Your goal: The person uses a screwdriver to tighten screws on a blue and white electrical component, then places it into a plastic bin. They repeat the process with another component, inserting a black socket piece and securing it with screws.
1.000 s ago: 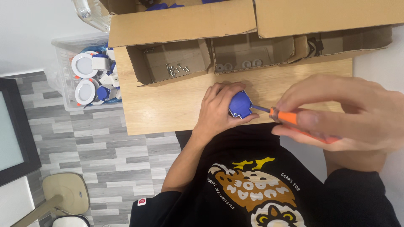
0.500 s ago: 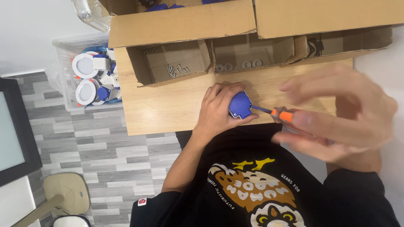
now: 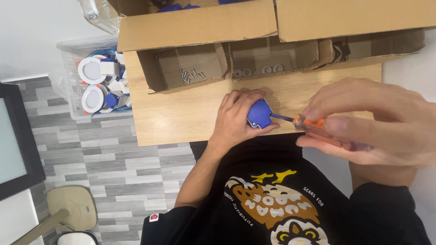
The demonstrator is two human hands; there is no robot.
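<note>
My left hand (image 3: 236,119) grips a small blue plastic part (image 3: 260,114) at the near edge of the wooden table (image 3: 181,115). My right hand (image 3: 377,120) holds an orange-handled screwdriver (image 3: 313,125), fingers wrapped round the handle. The screwdriver's metal shaft points left and its tip meets the blue part. Both hands hover over the table edge, just above my black printed shirt.
Open cardboard boxes line the table's far side: one with loose screws (image 3: 190,75), one with small white rings (image 3: 256,71). A clear plastic bin (image 3: 75,90) of white and blue fittings stands on the floor at left. A dark screen (image 3: 16,140) is at far left.
My right hand shifted its fingers on the screwdriver handle, as in turning it. The left hand and the blue part stayed in place.
</note>
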